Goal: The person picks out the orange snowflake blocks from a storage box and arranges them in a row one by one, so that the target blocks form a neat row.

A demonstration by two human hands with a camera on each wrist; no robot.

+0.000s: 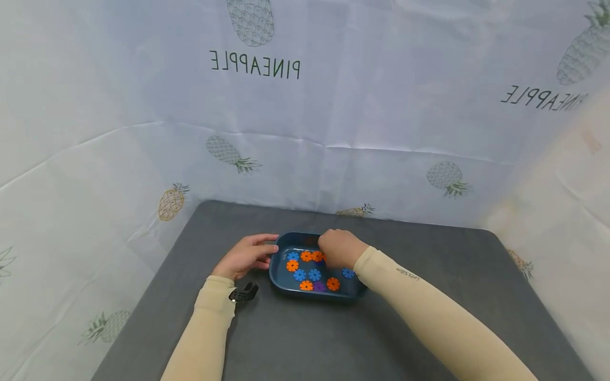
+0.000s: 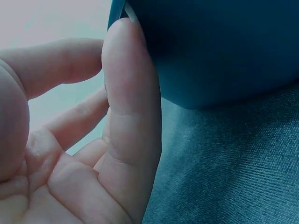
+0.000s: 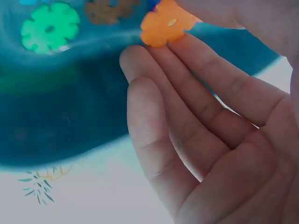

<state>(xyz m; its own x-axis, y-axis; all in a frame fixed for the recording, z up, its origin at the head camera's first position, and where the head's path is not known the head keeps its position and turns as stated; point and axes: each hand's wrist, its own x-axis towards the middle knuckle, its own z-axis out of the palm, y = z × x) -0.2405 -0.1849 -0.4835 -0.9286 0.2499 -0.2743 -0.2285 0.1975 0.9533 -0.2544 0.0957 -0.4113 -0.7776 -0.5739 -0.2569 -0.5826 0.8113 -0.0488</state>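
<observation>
A dark blue tray [image 1: 310, 295] holds several flower-shaped plastic discs, among them orange [image 1: 333, 284], blue [image 1: 314, 274] and purple [image 1: 319, 286] ones. Against the tray's left end rests my left hand [image 1: 242, 256], its fingertips touching the wall and rim with the fingers fairly straight. My right hand [image 1: 341, 248] reaches over the tray's far right part and covers some of the contents. Up close in the right wrist view, the thumb and fingers pinch an orange flower disc [image 3: 161, 25]. A green disc [image 3: 50, 28] and a brown disc [image 3: 110, 10] lie near those fingers.
The tray stands on a dark grey table [image 1: 267, 338]. Behind and beside the table hangs a white curtain [image 1: 362, 106] printed with pineapples. A black band [image 1: 244, 292] is on the left wrist, and pale sleeves cover both forearms.
</observation>
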